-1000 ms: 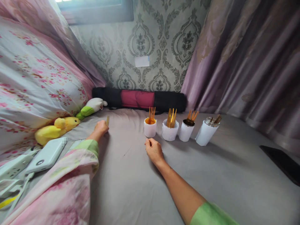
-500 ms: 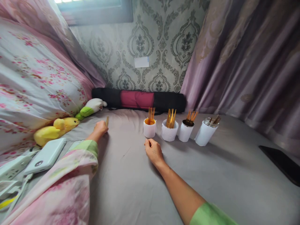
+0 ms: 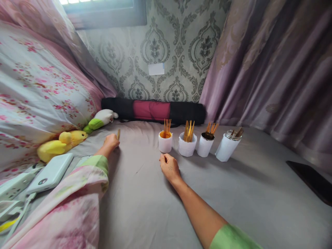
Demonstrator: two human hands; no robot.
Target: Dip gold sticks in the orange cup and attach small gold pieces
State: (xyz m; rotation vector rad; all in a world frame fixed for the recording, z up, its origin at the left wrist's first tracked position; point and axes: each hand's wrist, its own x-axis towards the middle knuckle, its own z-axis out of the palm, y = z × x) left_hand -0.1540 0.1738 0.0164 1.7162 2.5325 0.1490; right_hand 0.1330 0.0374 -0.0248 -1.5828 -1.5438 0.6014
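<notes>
My left hand (image 3: 111,141) rests on the grey bed sheet (image 3: 145,204), closed around a small bundle of thin tan sticks (image 3: 118,134) that stand up from the fist. A loose fist is what my right hand (image 3: 169,167) makes on the sheet, just in front of the leftmost white cup (image 3: 165,142); nothing shows in it. Several white cups stand in a row, each holding sticks: orange ones (image 3: 167,126) in the left cup, yellow-brown ones in the second cup (image 3: 187,145), orange-brown ones in the third cup (image 3: 204,145), dark ones in the glass-rimmed jar (image 3: 227,147).
A black and red rolled bag (image 3: 153,109) lies against the patterned wall. Two plush toys, yellow (image 3: 59,144) and green-white (image 3: 101,118), lie at the left by a floral pillow (image 3: 38,90). A power bank (image 3: 50,173) and power strip (image 3: 12,185) sit at lower left. Curtains hang right.
</notes>
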